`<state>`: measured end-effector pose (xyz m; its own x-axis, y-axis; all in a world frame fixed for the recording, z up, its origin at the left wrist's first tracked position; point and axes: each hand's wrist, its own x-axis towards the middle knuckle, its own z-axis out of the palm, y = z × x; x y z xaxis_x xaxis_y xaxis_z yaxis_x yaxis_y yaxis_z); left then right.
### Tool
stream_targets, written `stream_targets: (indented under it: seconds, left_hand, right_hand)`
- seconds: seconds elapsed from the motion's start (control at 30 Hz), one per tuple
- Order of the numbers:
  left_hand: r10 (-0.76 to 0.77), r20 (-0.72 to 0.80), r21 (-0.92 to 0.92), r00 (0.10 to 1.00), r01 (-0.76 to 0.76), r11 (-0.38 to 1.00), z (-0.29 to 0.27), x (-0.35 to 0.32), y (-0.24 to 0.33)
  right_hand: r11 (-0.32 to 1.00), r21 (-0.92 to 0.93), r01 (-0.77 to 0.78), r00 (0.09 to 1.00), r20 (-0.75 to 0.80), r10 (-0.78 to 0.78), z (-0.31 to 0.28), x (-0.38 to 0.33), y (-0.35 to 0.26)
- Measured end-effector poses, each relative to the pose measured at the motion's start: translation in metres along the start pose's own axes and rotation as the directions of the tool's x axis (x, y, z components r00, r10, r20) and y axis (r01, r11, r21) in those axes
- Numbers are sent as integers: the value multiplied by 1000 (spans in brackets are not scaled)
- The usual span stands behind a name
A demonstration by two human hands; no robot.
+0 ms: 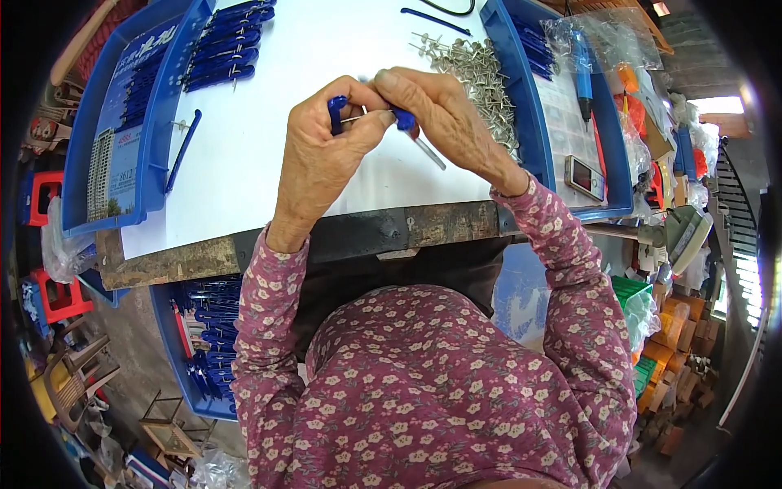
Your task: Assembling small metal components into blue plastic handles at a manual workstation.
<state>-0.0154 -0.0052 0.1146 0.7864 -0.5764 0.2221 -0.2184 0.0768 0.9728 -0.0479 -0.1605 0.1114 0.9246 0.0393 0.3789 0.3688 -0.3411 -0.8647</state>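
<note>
Over the white tabletop my two hands meet, both closed. My left hand (322,147) pinches a blue plastic piece (335,116) with a thin metal pin sticking out of it toward the right. My right hand (444,114) is closed on a second blue part (403,120), its thumb bent over the top. From under the right fingers a narrow metal rod (430,154) points down to the right; what it belongs to is hidden. Whether the two blue parts are joined cannot be seen. Beside my right hand lies a heap of silvery flat-headed pins (481,77).
Blue trays stand left (155,175) and right (533,122). Rows of blue strips (228,49) lie at the back left; one loose strip (184,151) rests against the left tray. The right tray holds a blue pen-like tool (582,73) and a small phone-like device (585,179). Below the table edge sits another filled tray (183,359).
</note>
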Motion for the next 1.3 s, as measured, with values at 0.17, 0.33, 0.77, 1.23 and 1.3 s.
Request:
stream_targets:
  seconds: [0.17,0.33,0.77,1.23,1.3]
  left_hand:
    - [9,-23,-72,1000,-11,997,-2,2,4]
    - [-24,-48,-157,999,16,988,-6,4,-3]
    - [-46,-41,-161,998,39,986,-12,2,-5]
    - [-88,-63,-283,994,67,957,-7,2,0]
    - [-85,-86,-284,993,57,957,-8,4,0]
  right_hand:
    - [939,118,-324,936,186,299,-11,-4,-12]
    - [770,332,-545,822,392,413,-15,-6,-20]
    - [904,102,-414,850,398,345,-27,-7,-16]
    - [821,377,-429,888,340,309,-18,-8,-6]
    - [777,344,-527,801,506,319,-14,-13,-5]
